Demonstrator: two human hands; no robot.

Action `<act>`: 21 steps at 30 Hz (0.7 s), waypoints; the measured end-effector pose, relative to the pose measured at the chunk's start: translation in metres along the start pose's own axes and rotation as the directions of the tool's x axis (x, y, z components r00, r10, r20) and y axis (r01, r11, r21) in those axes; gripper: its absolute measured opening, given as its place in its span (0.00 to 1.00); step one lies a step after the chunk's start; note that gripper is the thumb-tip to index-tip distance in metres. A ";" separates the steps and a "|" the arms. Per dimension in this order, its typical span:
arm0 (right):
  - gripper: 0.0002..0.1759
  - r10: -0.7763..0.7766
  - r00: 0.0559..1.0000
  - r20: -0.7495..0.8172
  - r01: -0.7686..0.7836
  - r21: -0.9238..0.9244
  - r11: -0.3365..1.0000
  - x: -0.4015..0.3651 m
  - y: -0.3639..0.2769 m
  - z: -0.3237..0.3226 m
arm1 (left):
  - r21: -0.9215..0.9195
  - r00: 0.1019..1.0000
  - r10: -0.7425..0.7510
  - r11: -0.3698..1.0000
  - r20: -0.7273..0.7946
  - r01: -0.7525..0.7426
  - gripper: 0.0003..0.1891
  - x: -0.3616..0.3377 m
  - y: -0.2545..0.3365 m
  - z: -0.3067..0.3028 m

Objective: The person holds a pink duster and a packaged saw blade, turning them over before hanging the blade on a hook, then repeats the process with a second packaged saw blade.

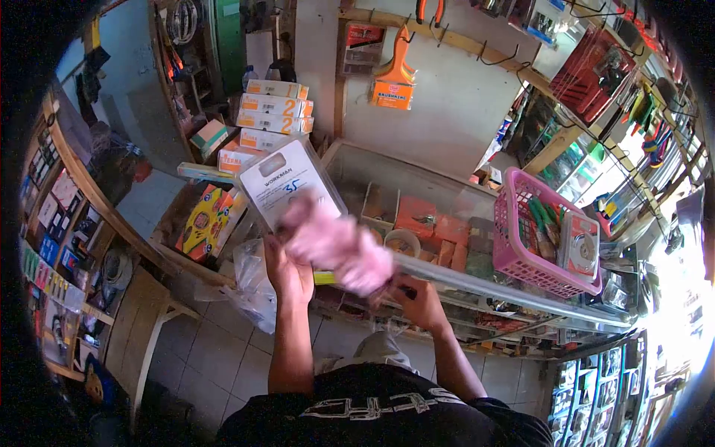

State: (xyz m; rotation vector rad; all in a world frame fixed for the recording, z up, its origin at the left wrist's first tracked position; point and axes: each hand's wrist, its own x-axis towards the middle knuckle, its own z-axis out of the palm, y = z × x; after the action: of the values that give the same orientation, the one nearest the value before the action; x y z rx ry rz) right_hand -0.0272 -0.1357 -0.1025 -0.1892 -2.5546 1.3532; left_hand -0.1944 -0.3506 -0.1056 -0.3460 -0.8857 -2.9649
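A glass-topped counter (469,281) is lined with small goods in a cluttered shop, its far end occupied by a pink basket (514,259) in which green-handled tools and a packaged item are kept. Beyond the worker's left side, white-and-orange boxes (272,104) are stacked. At center, a card-backed package (279,175) marked "WORKMAN," with a handwritten "35," is held up near the counter's left end. Its long axis is tilted toward the upper left, away from the left hand (290,272), which is the nearer of the two and by which its lower edge is gripped. The package's lower right part is covered from view by a pink bundle (339,249), cloth-like and badly blurred, stretched slantwise between the hands. The bundle's lower end is met by the curled fingers of the right hand (424,305); whether they are closed on it cannot be told through the blur. Counted in view are one counter, one basket, at least four stacked boxes, one marked package and one pink bundle; the goods under the glass are too crowded to be numbered.
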 end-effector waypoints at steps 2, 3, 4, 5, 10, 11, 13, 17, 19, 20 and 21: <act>0.11 -0.036 0.999 0.026 0.037 -0.019 0.999 0.001 -0.002 0.001 | -0.099 0.997 0.054 0.994 0.057 -0.048 0.33 0.000 0.000 -0.001; 0.13 -0.055 0.998 0.041 0.056 -0.027 0.998 0.001 -0.003 0.003 | -0.078 1.000 -0.011 0.997 0.002 0.011 0.30 -0.004 0.001 -0.004; 0.13 -0.056 0.992 0.113 0.057 -0.002 0.998 0.003 -0.004 0.006 | -0.059 0.996 -0.072 0.996 -0.053 0.069 0.26 -0.006 0.005 -0.006; 0.13 -0.061 0.981 0.183 0.058 0.023 0.998 0.004 -0.006 0.010 | -0.136 0.991 -0.114 0.985 -0.073 0.104 0.24 -0.008 0.003 -0.004; 0.13 -0.186 0.981 0.054 0.179 0.122 0.976 0.017 -0.007 0.047 | 0.113 0.871 -0.237 0.943 -0.430 0.313 0.21 -0.021 -0.007 -0.024; 0.13 -0.215 0.971 0.107 0.199 0.146 0.969 0.019 -0.007 0.050 | 0.046 0.913 -0.226 0.966 -0.341 0.256 0.19 -0.018 -0.018 -0.045; 0.12 -0.267 0.943 0.201 0.228 0.197 0.954 0.022 -0.008 0.054 | -0.042 0.953 -0.199 0.980 -0.227 0.195 0.17 -0.018 -0.015 -0.049; 0.12 -0.086 0.988 0.132 0.079 0.056 0.995 0.027 -0.030 0.034 | -0.106 0.993 -0.098 0.990 -0.068 0.091 0.23 -0.025 0.010 -0.018; 0.12 -0.124 0.991 0.059 0.121 0.055 0.991 0.023 -0.036 0.034 | -0.062 0.999 -0.035 0.997 0.004 0.035 0.29 -0.027 0.012 -0.012; 0.12 -0.145 0.989 0.021 0.144 0.050 0.988 0.023 -0.038 0.032 | -0.053 0.997 -0.068 0.996 -0.040 0.066 0.28 -0.028 0.010 -0.015; 0.12 -0.141 0.986 0.084 0.139 0.022 0.990 0.022 -0.039 0.028 | -0.046 0.992 -0.099 0.994 -0.082 0.096 0.28 -0.028 0.003 -0.024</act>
State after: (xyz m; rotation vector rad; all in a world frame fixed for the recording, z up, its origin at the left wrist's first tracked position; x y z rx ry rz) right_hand -0.0557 -0.1745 -0.0824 0.0517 -2.5706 1.3554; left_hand -0.1717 -0.3669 -0.1293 -0.1828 -0.8564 -3.0649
